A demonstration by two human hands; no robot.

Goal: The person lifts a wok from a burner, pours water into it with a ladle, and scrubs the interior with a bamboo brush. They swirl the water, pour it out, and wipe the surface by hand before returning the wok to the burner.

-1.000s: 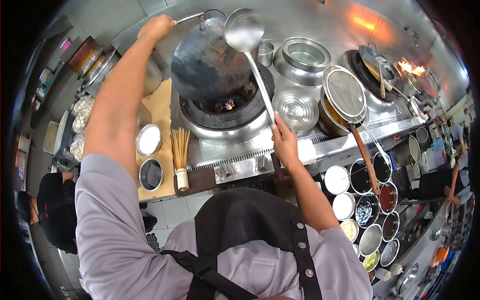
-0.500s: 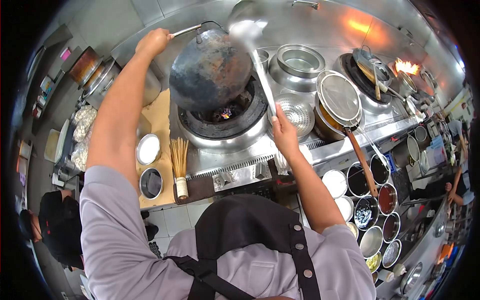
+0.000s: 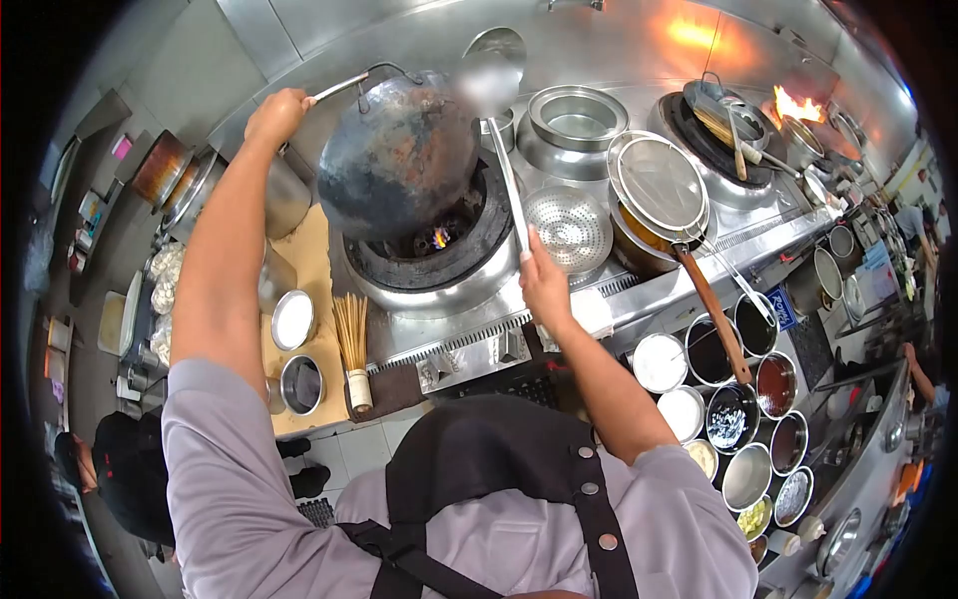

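My left hand (image 3: 278,119) is closed around a metal handle hooked to the rim loop of a dark wok (image 3: 399,155). The wok is tipped up on its side over the burner (image 3: 429,262), its underside facing me, and a small flame shows below. In my right hand (image 3: 545,285) is the long handle of a ladle (image 3: 507,185). The ladle's bowl end is beyond the wok's right side, partly hidden by a pale blur. A perforated metal strainer (image 3: 569,230) lies just past my right hand.
A mesh sieve (image 3: 661,180) rests on a pot at the right. Sauce containers (image 3: 743,479) stand at the lower right. Flames (image 3: 796,105) rise at the far right burner. Bamboo sticks (image 3: 351,334) stand by the cardboard. A person in black (image 3: 130,479) is at the lower left.
The view has shifted slightly. The wok is still tilted up in my left hand's hold, and the ladle in my right hand has moved slightly.
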